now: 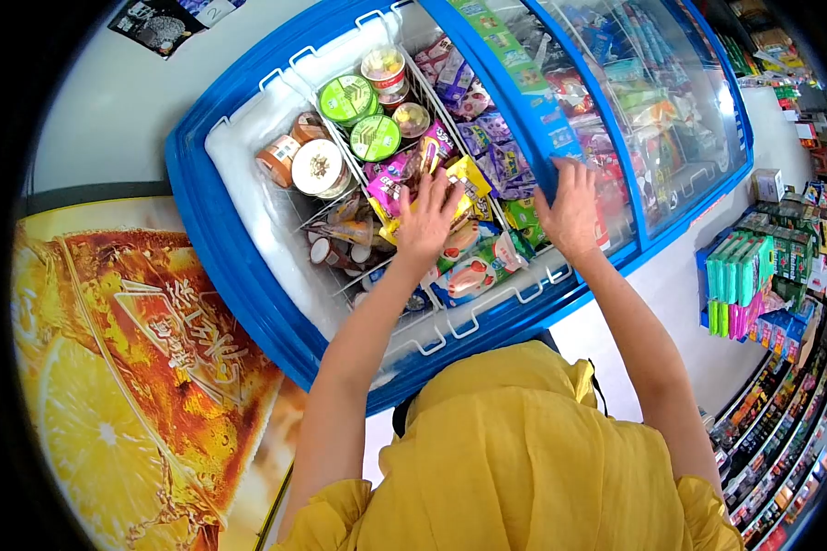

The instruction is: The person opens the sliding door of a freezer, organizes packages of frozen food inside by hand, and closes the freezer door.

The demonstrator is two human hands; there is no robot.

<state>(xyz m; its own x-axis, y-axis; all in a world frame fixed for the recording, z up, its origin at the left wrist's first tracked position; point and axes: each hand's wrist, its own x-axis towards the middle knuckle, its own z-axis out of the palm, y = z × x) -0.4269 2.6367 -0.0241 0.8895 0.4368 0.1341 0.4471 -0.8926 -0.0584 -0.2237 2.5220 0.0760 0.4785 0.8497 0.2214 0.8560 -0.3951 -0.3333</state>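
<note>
My left hand [423,220] reaches into the chest freezer, fingers spread over yellow ice cream packets [470,180] and purple-pink ones [389,186]. It looks to be touching the wrappers without holding any. My right hand [568,213] is at the blue frame of the sliding freezer lid [524,87], thumb on the near side and fingers bent over it. Green-lidded ice cream cups [375,138] and a white-topped cup [321,169] stand beyond my left hand. Strawberry-printed packets [473,277] lie just below it.
White wire baskets [459,326] divide the freezer, whose blue rim [239,285] surrounds them. Frost [248,197] coats the inner wall. More packets [657,110] show through the glass at right. Shelves of boxed goods [781,248] stand right; a drink poster [147,367] is at left.
</note>
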